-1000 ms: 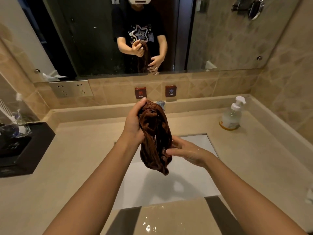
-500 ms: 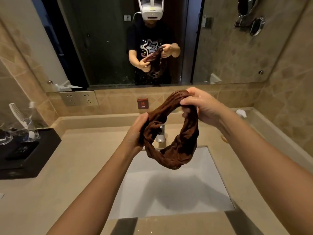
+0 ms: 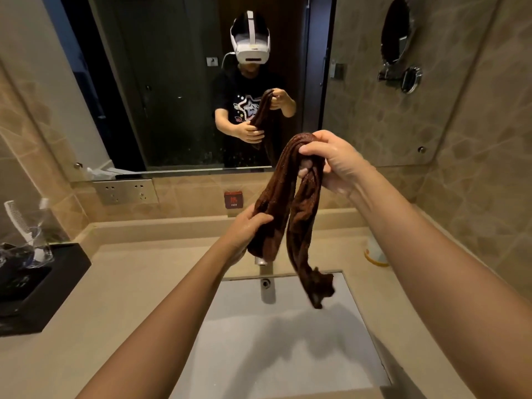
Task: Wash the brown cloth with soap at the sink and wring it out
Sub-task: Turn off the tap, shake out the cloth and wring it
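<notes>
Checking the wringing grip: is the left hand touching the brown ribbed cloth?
Touching. The head view shows the left hand gripping the brown ribbed cloth, fingers curled round it.

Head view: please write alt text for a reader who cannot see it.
Two hands hold a brown cloth over a white sink: the right hand grips its top, the left hand grips one strand lower down.

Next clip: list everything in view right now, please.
cloth: one, brown, held above the sink
sink: one, white, in the counter
faucet: one, metal, behind the sink
counter: one, beige, around the sink
mirror: one, wall behind the counter
label: one, red, backsplash
tray: one, black, counter's left
comb: one, white, above the tray
soap bottle: one, pale, right, partly hidden
left grip: one, holds cloth's lower part
right grip: one, pinches cloth's top
</notes>
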